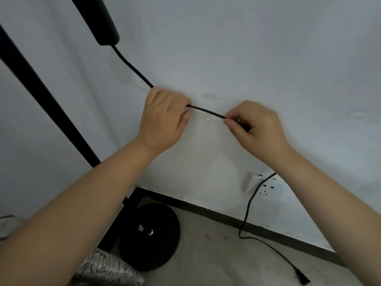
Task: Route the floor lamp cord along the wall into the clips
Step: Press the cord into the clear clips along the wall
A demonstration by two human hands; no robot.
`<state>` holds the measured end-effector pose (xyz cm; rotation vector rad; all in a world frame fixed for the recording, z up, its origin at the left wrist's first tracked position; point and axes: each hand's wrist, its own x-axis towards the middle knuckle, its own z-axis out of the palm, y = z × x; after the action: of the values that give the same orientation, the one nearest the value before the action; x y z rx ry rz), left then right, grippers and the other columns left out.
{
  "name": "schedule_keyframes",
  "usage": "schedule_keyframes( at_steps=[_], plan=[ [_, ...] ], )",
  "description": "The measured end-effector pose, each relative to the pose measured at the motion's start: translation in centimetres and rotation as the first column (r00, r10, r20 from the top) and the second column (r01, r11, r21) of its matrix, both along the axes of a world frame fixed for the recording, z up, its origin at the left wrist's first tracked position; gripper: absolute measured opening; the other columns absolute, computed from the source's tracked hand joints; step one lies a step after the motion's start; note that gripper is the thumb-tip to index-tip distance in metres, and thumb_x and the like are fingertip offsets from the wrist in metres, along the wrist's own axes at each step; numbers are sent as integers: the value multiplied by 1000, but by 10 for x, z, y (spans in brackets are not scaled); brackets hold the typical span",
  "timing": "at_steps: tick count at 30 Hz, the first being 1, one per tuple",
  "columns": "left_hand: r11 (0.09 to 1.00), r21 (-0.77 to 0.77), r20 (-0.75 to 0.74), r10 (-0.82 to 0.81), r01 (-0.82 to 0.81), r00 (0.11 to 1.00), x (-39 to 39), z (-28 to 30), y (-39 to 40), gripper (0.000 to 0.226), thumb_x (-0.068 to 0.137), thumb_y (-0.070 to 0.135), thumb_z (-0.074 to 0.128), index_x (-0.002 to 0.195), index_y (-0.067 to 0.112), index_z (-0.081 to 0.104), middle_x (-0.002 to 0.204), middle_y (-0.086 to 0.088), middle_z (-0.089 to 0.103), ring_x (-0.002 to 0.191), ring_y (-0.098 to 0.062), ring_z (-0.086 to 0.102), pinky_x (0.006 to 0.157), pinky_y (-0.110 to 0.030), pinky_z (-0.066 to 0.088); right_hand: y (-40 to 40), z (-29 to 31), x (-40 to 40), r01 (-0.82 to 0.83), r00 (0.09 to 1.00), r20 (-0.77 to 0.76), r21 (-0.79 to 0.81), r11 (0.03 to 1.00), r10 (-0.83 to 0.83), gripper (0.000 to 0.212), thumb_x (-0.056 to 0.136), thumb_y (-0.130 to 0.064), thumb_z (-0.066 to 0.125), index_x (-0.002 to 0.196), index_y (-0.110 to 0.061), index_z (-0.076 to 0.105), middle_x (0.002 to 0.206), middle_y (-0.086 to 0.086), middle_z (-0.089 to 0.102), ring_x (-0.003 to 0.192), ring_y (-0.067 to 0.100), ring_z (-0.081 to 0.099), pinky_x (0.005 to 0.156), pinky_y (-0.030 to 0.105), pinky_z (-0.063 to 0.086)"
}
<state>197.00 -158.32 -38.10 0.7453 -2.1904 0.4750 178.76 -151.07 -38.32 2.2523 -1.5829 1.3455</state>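
A black lamp cord leaves the dark lamp head at the top left and runs down across the white wall. My left hand is closed around it, and my right hand pinches it a short way to the right, so a taut stretch lies against the wall between them. A small white clip sits on the wall just below that stretch. Below my right forearm the cord hangs down to the floor and ends in a plug lying loose.
The black lamp pole slants down the left side to a round black base on the grey floor. A white wall socket sits low on the wall, right of centre. A patterned silver bag lies at the bottom left.
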Motion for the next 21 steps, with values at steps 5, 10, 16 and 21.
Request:
schedule_keyframes(
  at_steps=[5,10,16,21],
  plan=[
    [990,-137,-4,-46,45,999,-2,-11,-1,8,74,-10,58,75,-9,66,68,-25,68,59,-35,63,78,-44,50,-1,-14,5,78,990,-108,-131,988,-93,3,71,4,64,71,3,67,64,24,62,48,27,55,48,24,35],
    [963,-270,-32,-19,9,999,-9,-10,-1,12,67,-16,63,68,-6,69,59,-20,69,53,-30,65,75,-61,50,-3,-15,10,126,981,-121,-182,975,-150,4,69,6,65,66,5,65,61,23,61,44,27,55,37,22,43],
    [951,-308,-65,6,-26,998,-10,-17,-1,19,74,-6,55,64,0,70,54,-13,68,48,-26,62,75,-53,55,-4,-19,12,181,967,-150,-166,969,-206,6,69,5,63,63,6,63,60,22,61,41,28,53,32,25,45],
    [968,-248,-52,29,-41,998,-7,-8,5,17,59,-15,70,63,1,69,52,-13,66,47,-26,61,69,-35,56,0,-13,13,164,977,-114,-138,977,-181,4,70,7,62,69,5,65,64,25,61,47,30,56,39,31,50]
  ],
)
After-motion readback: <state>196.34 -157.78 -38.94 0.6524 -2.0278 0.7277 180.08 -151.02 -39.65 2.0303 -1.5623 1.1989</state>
